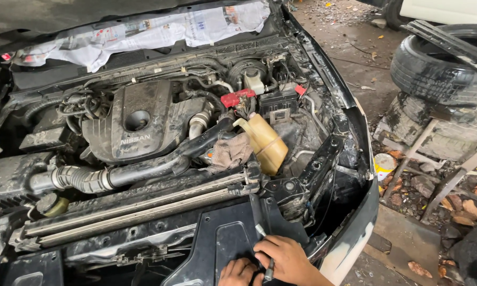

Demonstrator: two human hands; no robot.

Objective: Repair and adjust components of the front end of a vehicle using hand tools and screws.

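Right hand (287, 258) fingers curled tight round a slim grey metal tool (265, 253), near edge, tip pointing far onto the black plastic front panel (222, 238). Left hand (238, 273) just left of it, fingers bent, touching tool's lower end; can't tell if gripping.

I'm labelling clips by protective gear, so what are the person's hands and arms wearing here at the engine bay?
Nothing visible: the left hand and the right hand are bare, with no gloves, rings or watch in view. The right wrist and the short stretch of forearm shown carry no sleeve. The rest is out of frame.
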